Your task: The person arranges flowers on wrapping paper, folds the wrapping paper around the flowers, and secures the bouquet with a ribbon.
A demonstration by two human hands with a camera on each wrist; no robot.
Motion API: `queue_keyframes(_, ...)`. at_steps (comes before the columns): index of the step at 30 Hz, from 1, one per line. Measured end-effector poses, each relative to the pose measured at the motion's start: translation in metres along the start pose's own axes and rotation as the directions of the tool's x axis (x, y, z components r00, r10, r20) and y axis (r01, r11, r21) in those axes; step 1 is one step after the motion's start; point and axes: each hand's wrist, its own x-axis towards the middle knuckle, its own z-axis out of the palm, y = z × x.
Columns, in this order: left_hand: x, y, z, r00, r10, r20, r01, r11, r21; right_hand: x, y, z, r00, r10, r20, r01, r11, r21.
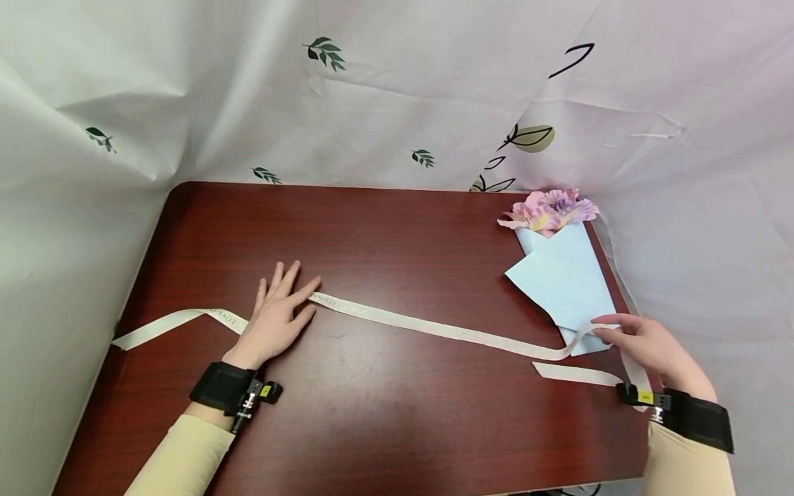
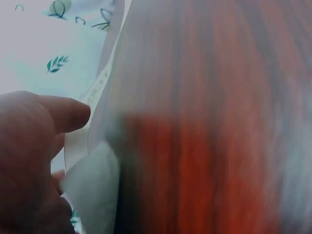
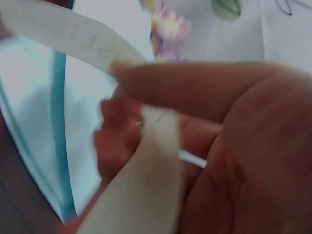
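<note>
A long white ribbon (image 1: 422,325) with printed lettering stretches across the brown table. My left hand (image 1: 273,322) rests on the ribbon with fingers spread and straight, and the ribbon's loose end curves out to the left of it. On the right side, my right hand (image 1: 648,344) pinches the ribbon between thumb and fingers, just over the lower part of a light blue paper wrap (image 1: 561,275). Pink and purple flowers (image 1: 548,210) show at the wrap's top. In the right wrist view the ribbon (image 3: 146,185) passes through the fingers and hangs down across the palm.
The brown table (image 1: 397,427) has its right edge close to the wrap and right hand. A white curtain (image 1: 372,103) with leaf prints stands behind and at both sides. Another ribbon tail (image 1: 577,374) lies near the right wrist strap (image 1: 697,420).
</note>
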Motion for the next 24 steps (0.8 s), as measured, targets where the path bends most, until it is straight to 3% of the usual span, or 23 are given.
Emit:
queue_keyframes(2, 0.002, 0.003, 0.001, 0.999, 0.015, -0.041, -0.013, 0.999, 0.041, 0.001, -0.010, 0.004, 0.999, -0.002, -0.038, 0.004, 0.998, 0.061)
queue_keyframes(5, 0.006, 0.005, 0.001, 0.985, -0.001, -0.171, 0.017, 0.996, 0.093, 0.005, -0.023, 0.009, 0.992, -0.025, -0.122, 0.041, 0.991, 0.124)
queue_keyframes(9, 0.012, 0.008, -0.002, 0.932, -0.093, -0.351, 0.122, 0.991, 0.063, 0.009, -0.032, 0.012, 0.977, -0.001, -0.214, 0.049, 0.975, 0.217)
queue_keyframes(11, 0.015, 0.008, -0.004, 0.906, -0.152, -0.396, 0.179, 0.983, 0.030, 0.010, -0.035, 0.013, 0.969, 0.022, -0.245, 0.040, 0.968, 0.248)
queue_keyframes(13, 0.016, 0.007, -0.006, 0.890, -0.199, -0.411, 0.221, 0.975, 0.007, 0.009, -0.036, 0.013, 0.966, 0.042, -0.254, 0.029, 0.963, 0.267)
queue_keyframes(15, 0.016, 0.006, -0.007, 0.889, -0.220, -0.401, 0.241, 0.971, 0.000, 0.009, -0.035, 0.014, 0.972, 0.032, -0.231, 0.027, 0.969, 0.247)
queue_keyframes(19, 0.014, 0.006, -0.006, 0.910, -0.217, -0.353, 0.233, 0.972, 0.002, 0.009, -0.032, 0.017, 0.998, -0.014, -0.069, 0.028, 0.978, 0.206)
queue_keyframes(24, 0.011, 0.006, -0.004, 0.928, -0.203, -0.313, 0.214, 0.977, 0.002, 0.008, -0.028, 0.024, 0.996, -0.044, 0.078, 0.025, 0.974, 0.225)
